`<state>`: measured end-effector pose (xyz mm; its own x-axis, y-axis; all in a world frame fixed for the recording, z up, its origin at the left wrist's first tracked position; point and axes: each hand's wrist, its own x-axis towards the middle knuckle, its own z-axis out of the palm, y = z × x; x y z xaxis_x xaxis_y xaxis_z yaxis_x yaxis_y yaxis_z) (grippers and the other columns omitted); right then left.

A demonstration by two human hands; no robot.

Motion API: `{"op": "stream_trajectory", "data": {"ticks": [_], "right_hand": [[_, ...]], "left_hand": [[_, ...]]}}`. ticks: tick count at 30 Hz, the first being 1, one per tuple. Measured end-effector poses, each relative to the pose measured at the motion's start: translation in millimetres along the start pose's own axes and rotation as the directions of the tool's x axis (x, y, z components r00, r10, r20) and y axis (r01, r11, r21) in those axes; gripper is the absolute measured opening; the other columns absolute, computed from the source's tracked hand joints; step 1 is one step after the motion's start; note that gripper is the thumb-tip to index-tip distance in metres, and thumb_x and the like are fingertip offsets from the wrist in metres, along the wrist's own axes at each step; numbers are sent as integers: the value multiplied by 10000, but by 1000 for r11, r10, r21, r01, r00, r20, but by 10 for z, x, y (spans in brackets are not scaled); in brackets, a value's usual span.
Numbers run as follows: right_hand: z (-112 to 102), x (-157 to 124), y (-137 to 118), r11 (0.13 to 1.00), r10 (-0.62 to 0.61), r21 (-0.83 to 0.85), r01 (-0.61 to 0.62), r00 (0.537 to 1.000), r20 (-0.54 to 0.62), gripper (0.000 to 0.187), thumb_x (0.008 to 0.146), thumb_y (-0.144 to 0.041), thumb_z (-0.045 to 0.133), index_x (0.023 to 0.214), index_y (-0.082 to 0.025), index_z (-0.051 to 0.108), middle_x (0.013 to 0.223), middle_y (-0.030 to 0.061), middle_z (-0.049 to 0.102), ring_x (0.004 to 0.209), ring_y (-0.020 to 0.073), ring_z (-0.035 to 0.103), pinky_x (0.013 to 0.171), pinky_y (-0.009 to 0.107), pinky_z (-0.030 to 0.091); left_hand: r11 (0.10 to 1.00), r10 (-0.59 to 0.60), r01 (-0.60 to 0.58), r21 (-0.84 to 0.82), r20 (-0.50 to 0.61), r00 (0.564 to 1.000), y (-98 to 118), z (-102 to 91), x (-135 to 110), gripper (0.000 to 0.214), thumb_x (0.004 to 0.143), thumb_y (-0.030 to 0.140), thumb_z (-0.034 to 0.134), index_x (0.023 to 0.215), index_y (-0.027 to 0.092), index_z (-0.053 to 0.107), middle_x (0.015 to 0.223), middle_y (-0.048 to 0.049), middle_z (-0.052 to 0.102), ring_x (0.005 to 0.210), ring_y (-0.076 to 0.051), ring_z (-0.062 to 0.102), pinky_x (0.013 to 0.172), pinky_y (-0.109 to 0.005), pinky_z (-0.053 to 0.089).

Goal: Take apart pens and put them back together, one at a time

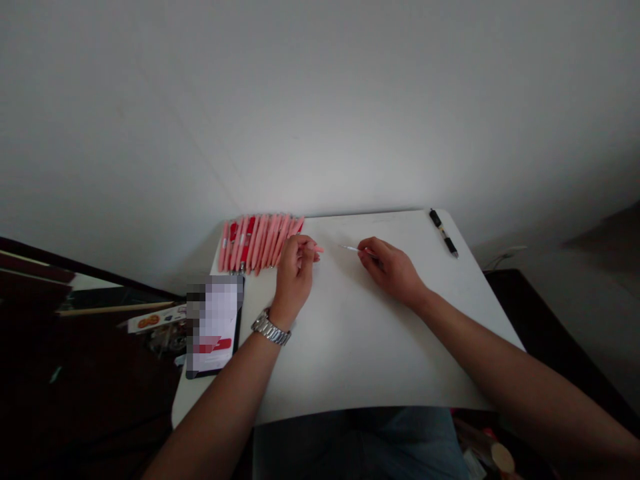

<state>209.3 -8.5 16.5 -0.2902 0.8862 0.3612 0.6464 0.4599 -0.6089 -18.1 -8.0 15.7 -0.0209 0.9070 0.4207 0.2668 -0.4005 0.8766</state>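
Note:
My left hand (295, 273), with a metal-band watch (271, 328) on its wrist, is closed around a pink pen barrel (319, 249). Only the barrel's end sticks out past the fingers, pointing right. Across a small gap, my right hand (393, 270) pinches a thin white pen part with a metallic tip (351, 249), which looks like a refill and points left at the barrel. Its rear end is hidden in the fingers. Both hands are above the white table (350, 347). Close behind my left hand lies a row of pink pens (256, 247), a few of them with red parts.
A tablet-like device (220, 327) with a partly blurred screen lies at the table's left edge. A black pen (444, 233) rests near the far right corner. Behind the table rises a pale wall (320, 107). Mixed items lie below on the left.

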Motion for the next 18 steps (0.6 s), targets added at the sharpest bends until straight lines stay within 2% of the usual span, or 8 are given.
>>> {"op": "stream_trajectory", "data": {"ticks": [4,8,11,14,18], "right_hand": [[10,2,4,1000,8,1,-8,1000,-7,149,1025,-349,481,1053,-247,586,929,46,700,681,158,583,633,271,419],[17,-1,19,1000,16,-3,-16,1000,-15,160,1022,-361,484,1051,-244,591,907,45,699,672,158,582,633,272,423],[17,-2,21,1000,26,6,-26,1000,-3,167,1023,-362,483,1057,-242,594,908,47,697,691,161,592,639,270,430],[17,0,24,1000,25,6,-25,1000,4,171,1026,-363,481,1063,-240,593,906,47,693,691,161,587,638,272,425],[18,1,33,1000,21,7,-21,1000,1,165,1022,-360,488,1065,-241,594,913,48,699,689,160,587,628,270,418]], "left_hand": [[995,-55,57,-85,21,998,-42,13,-1,227,1022,446,529,1025,219,547,927,-23,648,837,-131,700,826,-311,619],[986,-70,71,-154,8,997,-68,28,-5,178,995,367,589,1068,225,509,921,-8,637,806,-124,713,810,-323,643],[973,-80,75,-218,-11,997,-62,38,-7,305,935,286,666,1145,249,447,970,4,619,804,-120,720,798,-334,657],[972,-121,116,-206,-12,993,-56,38,-5,420,884,260,721,1158,264,403,968,8,638,827,-131,730,798,-334,660],[979,-142,132,-158,-57,988,-56,22,8,402,849,274,758,1072,246,425,963,1,640,873,-137,725,827,-327,652]]}}
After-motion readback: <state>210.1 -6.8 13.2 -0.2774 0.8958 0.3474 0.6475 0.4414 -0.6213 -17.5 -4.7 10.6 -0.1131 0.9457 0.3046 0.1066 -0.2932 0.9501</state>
